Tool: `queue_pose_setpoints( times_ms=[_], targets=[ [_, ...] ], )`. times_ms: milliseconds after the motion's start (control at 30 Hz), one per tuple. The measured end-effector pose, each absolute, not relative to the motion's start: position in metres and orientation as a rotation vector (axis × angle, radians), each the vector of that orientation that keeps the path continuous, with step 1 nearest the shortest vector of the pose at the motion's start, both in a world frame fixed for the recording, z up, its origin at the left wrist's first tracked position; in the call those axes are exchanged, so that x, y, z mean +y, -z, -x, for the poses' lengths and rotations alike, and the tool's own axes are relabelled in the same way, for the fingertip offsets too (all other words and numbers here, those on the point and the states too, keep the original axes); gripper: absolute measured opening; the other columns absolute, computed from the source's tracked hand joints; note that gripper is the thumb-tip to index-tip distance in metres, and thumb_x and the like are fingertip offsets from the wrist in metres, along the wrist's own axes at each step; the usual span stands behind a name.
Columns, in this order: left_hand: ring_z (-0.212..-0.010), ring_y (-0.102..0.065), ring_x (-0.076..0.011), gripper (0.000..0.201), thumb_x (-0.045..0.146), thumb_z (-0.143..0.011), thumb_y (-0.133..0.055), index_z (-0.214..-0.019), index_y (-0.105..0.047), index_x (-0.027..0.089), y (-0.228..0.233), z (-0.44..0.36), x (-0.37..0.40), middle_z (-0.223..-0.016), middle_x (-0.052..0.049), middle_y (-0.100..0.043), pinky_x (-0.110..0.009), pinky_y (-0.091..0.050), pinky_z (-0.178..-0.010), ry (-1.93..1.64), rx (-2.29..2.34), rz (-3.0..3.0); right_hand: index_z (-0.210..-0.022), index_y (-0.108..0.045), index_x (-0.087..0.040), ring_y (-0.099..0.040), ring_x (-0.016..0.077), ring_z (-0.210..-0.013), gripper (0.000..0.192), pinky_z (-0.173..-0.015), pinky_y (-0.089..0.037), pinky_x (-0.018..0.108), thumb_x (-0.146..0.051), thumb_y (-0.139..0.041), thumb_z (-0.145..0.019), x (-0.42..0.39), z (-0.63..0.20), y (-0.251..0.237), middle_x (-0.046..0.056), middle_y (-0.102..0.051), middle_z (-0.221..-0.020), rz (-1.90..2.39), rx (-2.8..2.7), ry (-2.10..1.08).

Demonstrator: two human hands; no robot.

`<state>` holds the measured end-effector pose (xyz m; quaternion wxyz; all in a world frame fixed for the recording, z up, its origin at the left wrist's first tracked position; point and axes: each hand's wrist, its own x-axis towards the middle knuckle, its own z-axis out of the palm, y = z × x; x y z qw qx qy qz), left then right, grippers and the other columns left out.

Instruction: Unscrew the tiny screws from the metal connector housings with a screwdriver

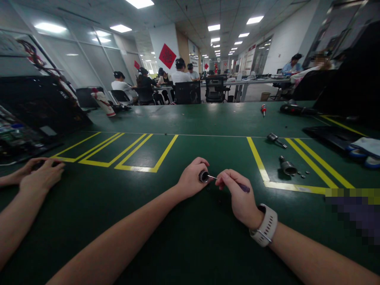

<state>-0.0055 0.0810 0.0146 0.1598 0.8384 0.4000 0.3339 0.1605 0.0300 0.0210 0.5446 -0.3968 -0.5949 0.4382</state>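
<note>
— How many parts do you have?
— One small cylinder (203,176) in your left hand (190,180), near centre; your right hand (237,194) pinches one thin screwdriver (234,183) into it. Two more cylinders (287,166) right; green counter (190,118) open beyond.

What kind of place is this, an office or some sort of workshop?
Most likely an assembly or repair workshop inside an open-plan office. The long green mat bears yellow marked bays, small metal parts and a screwdriver lie about, and more people sit at benches behind.
</note>
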Motion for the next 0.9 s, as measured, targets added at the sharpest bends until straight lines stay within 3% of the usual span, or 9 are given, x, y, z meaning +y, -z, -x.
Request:
queue_pose_setpoints(
  times_ms=[100, 300, 900],
  targets=[
    [-0.083, -0.055, -0.0171, 0.015, 0.021, -0.071, -0.064, -0.067, -0.05, 0.016, -0.015, 0.006, 0.081, -0.094, -0.007, -0.057, -0.029, -0.045, -0.07, -0.986, 1.14, -2.383, -0.065, -0.057, -0.018, -0.05, 0.0143, -0.064, 0.027, -0.06, -0.039, 0.029, -0.029, -0.046, -0.088, 0.03, -0.16, -0.021, 0.0, -0.054, -0.065, 0.963, -1.431, -1.052],
    [-0.059, -0.047, -0.0115, 0.013, 0.021, -0.072, -0.061, -0.067, -0.05, 0.016, -0.011, 0.004, 0.083, -0.064, 0.003, -0.05, -0.024, -0.036, -0.056, -0.941, 1.251, -2.367, -0.064, -0.057, -0.018, -0.05, 0.0143, -0.064, 0.028, -0.061, -0.04, 0.029, -0.028, -0.046, -0.087, 0.03, -0.159, -0.023, 0.0, -0.054, -0.065, 0.958, -1.427, -1.077],
    [-0.056, -0.042, -0.0087, 0.017, 0.02, -0.073, -0.058, -0.063, -0.044, 0.017, -0.015, 0.003, 0.079, -0.061, 0.005, -0.044, -0.021, -0.034, -0.054, -1.055, 1.073, -2.202, -0.068, -0.064, -0.019, -0.052, 0.0145, -0.069, 0.02, -0.063, -0.041, 0.03, -0.03, -0.055, -0.083, 0.038, -0.154, -0.017, 0.002, -0.059, -0.071, 0.683, -0.984, -1.529]
  ],
)
